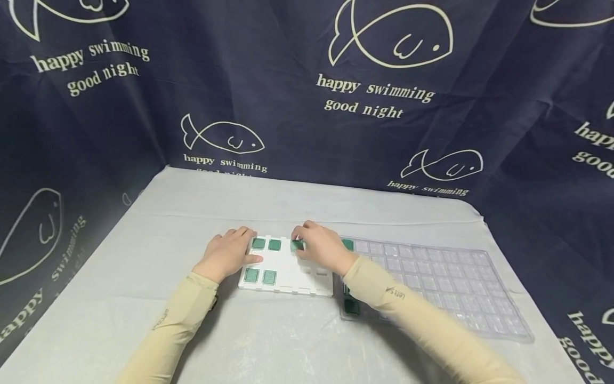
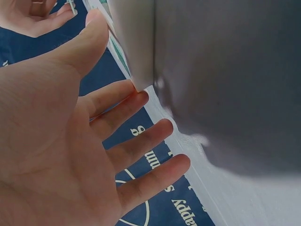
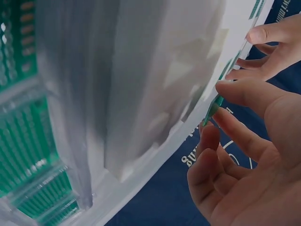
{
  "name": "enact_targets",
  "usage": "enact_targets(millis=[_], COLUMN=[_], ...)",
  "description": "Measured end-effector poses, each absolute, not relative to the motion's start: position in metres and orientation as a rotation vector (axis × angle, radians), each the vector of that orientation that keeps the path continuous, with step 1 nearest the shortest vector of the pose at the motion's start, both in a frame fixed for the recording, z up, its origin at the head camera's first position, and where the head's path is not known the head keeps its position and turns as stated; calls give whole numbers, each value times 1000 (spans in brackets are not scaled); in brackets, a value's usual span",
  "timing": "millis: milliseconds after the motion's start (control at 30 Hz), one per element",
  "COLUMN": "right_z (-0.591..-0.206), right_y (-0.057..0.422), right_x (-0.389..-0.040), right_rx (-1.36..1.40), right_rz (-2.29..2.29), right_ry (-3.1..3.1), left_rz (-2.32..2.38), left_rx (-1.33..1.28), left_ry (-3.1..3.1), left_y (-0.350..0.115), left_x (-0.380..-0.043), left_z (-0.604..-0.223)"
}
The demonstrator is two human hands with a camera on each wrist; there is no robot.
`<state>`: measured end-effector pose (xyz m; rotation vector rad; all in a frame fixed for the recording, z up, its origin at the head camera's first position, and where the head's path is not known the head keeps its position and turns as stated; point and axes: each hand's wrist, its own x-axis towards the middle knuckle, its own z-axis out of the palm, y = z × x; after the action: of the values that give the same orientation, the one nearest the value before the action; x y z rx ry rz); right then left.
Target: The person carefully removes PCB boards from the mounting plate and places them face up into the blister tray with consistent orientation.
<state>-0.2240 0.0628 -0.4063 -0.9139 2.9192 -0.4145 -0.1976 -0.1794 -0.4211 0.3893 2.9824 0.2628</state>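
Note:
A white rectangular tray point(image 1: 288, 266) lies on the table with green perforated circuit boards in it: two at its back left, including one circuit board point(image 1: 274, 245), and two at its front left. My left hand point(image 1: 225, 253) rests on the tray's left side. Its thumb lies over the top, and in the left wrist view the fingers point(image 2: 146, 146) are fairly straight, with the forefinger at the tray's corner. Over the back right part, my right hand point(image 1: 326, 248) pinches a small green circuit board point(image 1: 297, 245) between thumb and fingers; this board is tilted in the right wrist view.
To the right lies a clear plastic tray point(image 1: 431, 277) with many compartments. Green circuit boards point(image 1: 352, 306) sit in its left column, partly hidden by my right forearm. A dark blue curtain point(image 1: 288, 80) with fish prints stands behind the grey-white table point(image 1: 144, 320).

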Motion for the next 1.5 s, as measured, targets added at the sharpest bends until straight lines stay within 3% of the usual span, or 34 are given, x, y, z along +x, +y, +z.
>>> enact_targets(millis=[733,1500], right_z=[-408,-407], right_y=[87,165], right_x=[-216,-218], right_rx=[-825,-716], right_rz=[-359,-413], right_ry=[2972,3081], left_rz=[252,271], left_rx=[400,384], left_ry=[2978,2970], left_y=[-181,-180], left_x=[-197,-196], left_z=[-420,-420])
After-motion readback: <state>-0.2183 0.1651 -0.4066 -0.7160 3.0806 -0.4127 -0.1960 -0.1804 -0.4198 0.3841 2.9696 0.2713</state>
